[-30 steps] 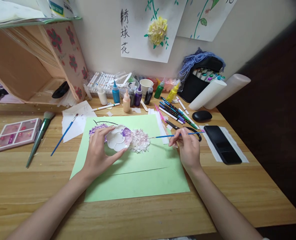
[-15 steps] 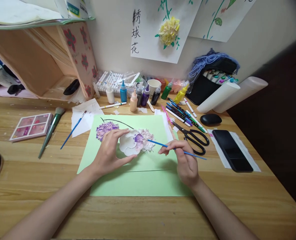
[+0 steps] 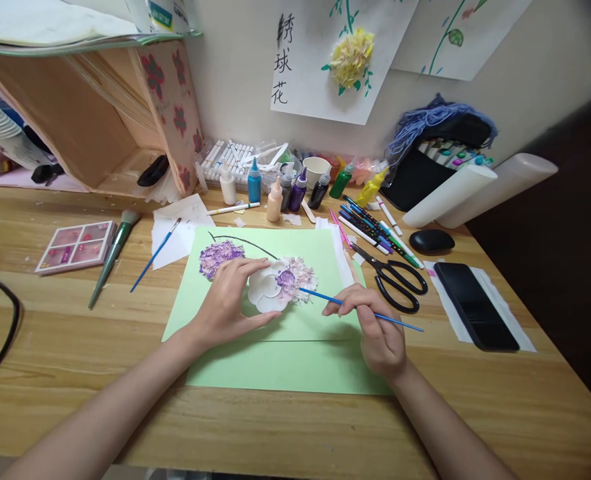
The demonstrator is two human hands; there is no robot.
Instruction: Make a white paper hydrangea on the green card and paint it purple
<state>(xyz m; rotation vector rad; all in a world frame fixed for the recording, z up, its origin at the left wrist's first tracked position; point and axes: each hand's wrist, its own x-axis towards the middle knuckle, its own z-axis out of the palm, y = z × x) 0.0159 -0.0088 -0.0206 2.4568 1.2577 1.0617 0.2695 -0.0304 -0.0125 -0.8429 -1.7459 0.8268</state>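
Note:
My left hand (image 3: 232,293) grips a white flower-shaped paint palette (image 3: 262,290) by its left side, thumb below and fingers above. Purple paint (image 3: 285,280) fills wells on the palette's right side. In my right hand (image 3: 378,323) is a thin blue paintbrush (image 3: 325,297), its tip at the painted wells. Under both hands lies light green paper (image 3: 285,363). On it, a purple textured flower (image 3: 220,257) is partly behind my left hand, and a paler pink-white flower (image 3: 306,277) is partly covered by the palette. A dark curved line (image 3: 245,241) runs between them.
Black scissors (image 3: 398,280), a phone (image 3: 475,303) and a mouse (image 3: 432,241) lie to the right. Paint bottles (image 3: 300,190) and pens (image 3: 365,227) line the back. On the left are a large brush (image 3: 112,257), another blue paintbrush (image 3: 155,253) and a pink-framed box (image 3: 78,247).
The whole view has shifted slightly, with things appearing farther right. Both hands keep their hold, and the brush tip stays at the palette's purple paint.

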